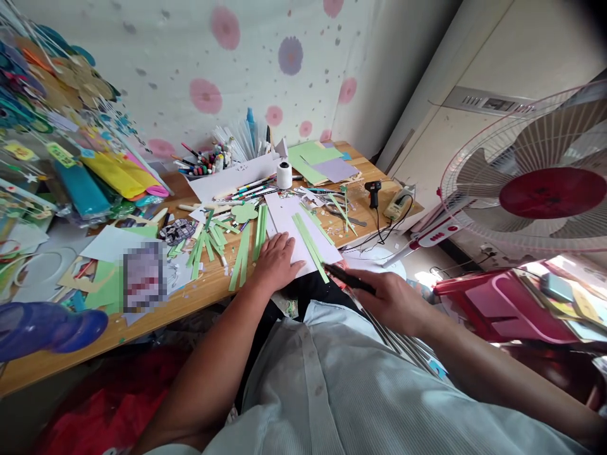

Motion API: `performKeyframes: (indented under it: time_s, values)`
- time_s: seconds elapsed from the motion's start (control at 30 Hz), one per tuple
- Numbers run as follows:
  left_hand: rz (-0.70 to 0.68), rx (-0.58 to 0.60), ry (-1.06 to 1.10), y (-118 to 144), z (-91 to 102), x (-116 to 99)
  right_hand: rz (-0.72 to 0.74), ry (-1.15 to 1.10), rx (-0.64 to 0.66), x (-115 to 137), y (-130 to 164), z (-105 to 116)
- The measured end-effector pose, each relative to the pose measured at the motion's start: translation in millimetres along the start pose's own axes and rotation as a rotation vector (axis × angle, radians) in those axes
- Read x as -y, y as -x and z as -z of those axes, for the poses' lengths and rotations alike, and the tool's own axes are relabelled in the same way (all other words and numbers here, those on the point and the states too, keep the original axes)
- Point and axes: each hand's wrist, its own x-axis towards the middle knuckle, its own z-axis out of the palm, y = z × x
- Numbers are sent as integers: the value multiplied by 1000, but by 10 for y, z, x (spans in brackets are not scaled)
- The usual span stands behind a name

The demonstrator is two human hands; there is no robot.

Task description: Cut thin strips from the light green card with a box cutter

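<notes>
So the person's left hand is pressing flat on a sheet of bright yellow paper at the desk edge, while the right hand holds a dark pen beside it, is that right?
Not quite. The paper under the left hand is white, not yellow, with green strips lying on it. The head view shows this. The rest stands: the left hand lies flat on the sheet at the desk edge, and the right hand holds a dark pen beside it.

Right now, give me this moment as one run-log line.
left hand: flat on white paper | right hand: grips black pen at desk edge | green strips: on paper
</notes>
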Motion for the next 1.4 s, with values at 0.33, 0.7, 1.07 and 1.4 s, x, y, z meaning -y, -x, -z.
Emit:
performKeyframes:
  time_s: [0.33, 0.7, 1.07, 1.4]
  values:
    - [-20, 24, -42, 68, 27, -14, -197, -1021, -214, -522, -531, -880]
    - [-46, 15, -64, 102, 49, -69, -193, -939, -124, -504, -720, -1180]
    - [-114, -90, 5, 264, 264, 28, -204, -970, -182, -534, -912, -1112]
    - [-96, -156, 6, 422, 307, 118, -206, -885, -151, -574, -897, -1025]
